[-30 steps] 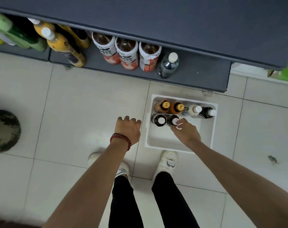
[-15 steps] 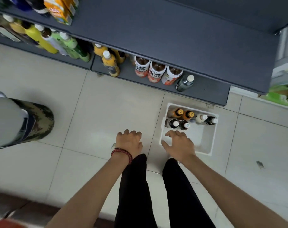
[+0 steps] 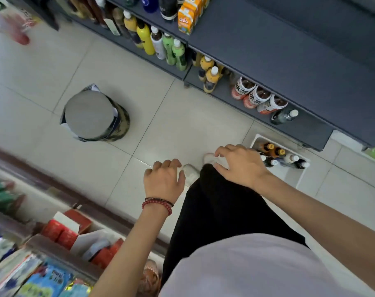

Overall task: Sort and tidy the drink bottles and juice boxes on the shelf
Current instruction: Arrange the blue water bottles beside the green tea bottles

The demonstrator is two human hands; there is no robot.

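The small drink bottles with orange and white caps [image 3: 279,152] stand upright in a white plastic bin [image 3: 289,175] on the tiled floor, just beside the dark grey metal shelf [image 3: 289,61]. Orange juice boxes [image 3: 186,20] sit on a higher level of the shelf. The right hand [image 3: 240,166] hangs near the bin, fingers loosely curled, holding nothing. The left hand [image 3: 163,181], a red bead bracelet [image 3: 157,205] at its wrist, is likewise relaxed and empty.
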